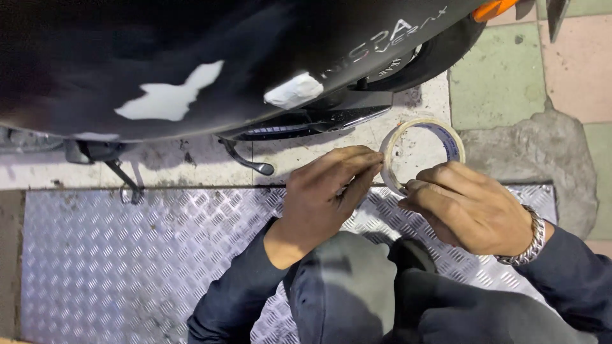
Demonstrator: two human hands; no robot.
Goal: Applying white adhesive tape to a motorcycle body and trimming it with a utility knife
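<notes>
Item: roll of masking tape [422, 153], cream-coloured ring with a blue-printed inner core, held upright on edge so its open face turns toward the camera.
Position: right of centre, just above the near edge of the pale concrete strip [414, 108], between the two hands and slightly farther out than both.
Right hand [468, 207]: fingers curled and closed on the lower near rim of the roll, bearing its weight; a metal link watch [530, 245] sits on the wrist.
Left hand [325, 191]: fingertips pinched narrowly at the left edge of the roll, where the free end of tape would lie; whether a tape end is already lifted cannot be told.
Key relation: the roll lies to the right of the left hand's pinch and above the right hand's grip; the ring's axis points roughly toward the viewer, so the tape's band runs around the rim from the left pinch. The two hands are about equally near, each touching the rim.
Surroundings: black scooter body panel [127, 51] across the far side, bearing white torn patches [169, 99] and a small wad of tape [293, 91]; rear tyre [440, 51] far right; side stand [245, 159]; chequer-plate metal sheet [127, 255] underneath; dark trousered knees [357, 293] nearest.
</notes>
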